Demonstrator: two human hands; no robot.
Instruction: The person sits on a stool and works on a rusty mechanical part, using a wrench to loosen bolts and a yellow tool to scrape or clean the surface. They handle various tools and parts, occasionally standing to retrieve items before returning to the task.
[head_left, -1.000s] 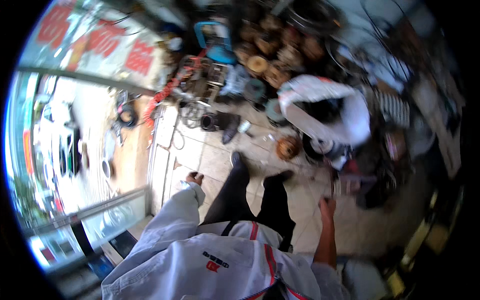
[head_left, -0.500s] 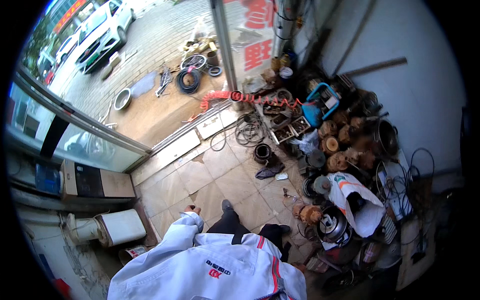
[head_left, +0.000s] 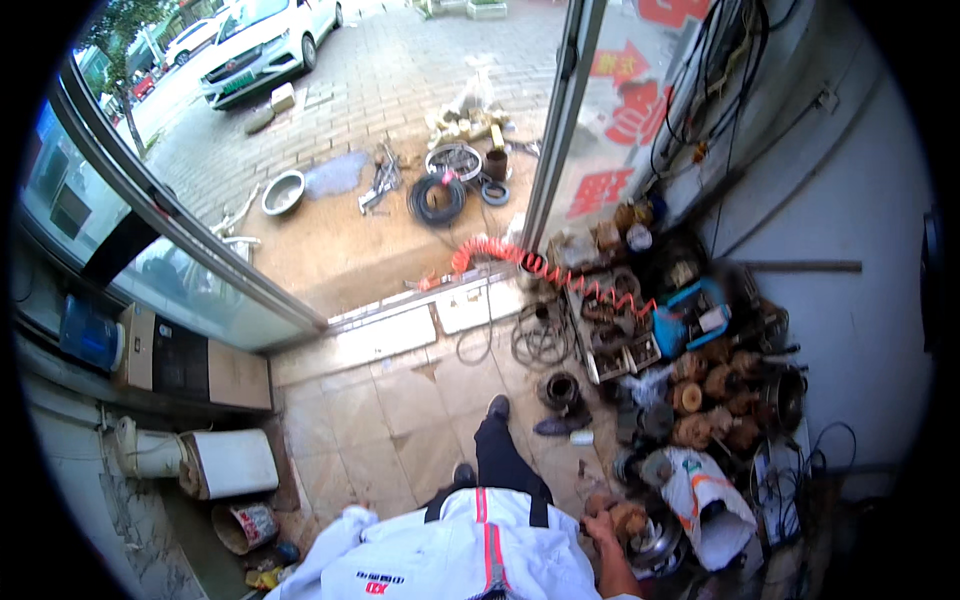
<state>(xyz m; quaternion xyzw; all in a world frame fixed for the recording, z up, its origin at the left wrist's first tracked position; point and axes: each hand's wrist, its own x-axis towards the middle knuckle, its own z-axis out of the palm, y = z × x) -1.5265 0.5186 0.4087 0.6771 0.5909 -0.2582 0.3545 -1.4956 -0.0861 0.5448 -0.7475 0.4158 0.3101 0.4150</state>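
My right hand (head_left: pixel 602 532) hangs at my right side, with the bare forearm below it. It appears just in front of a rusty round metal part (head_left: pixel 629 519), and I cannot tell whether they touch. Its fingers look bent, but they are too small and blurred to show how far they close or if they hold anything. My left sleeve (head_left: pixel 345 528) is in view at the lower left, while the left hand is out of sight. A white jacket (head_left: pixel 430 545) with a red stripe covers my body. One dark shoe (head_left: pixel 499 406) is forward on the tiled floor.
An open glass doorway with a metal sill (head_left: pixel 390 342) lies ahead. A red coiled hose (head_left: pixel 545 268) crosses by its right post. Rusty parts, a blue-framed machine (head_left: pixel 692 312) and a white sack (head_left: pixel 708 505) crowd the right. At left stands a water dispenser (head_left: pixel 185 358). Outside are a basin (head_left: pixel 284 193) and cable coil (head_left: pixel 436 200).
The view has swung so that the doorway and the parts pile sit further right. My other leg is now forward. My left hand has gone out of sight, and my right forearm has come into view.
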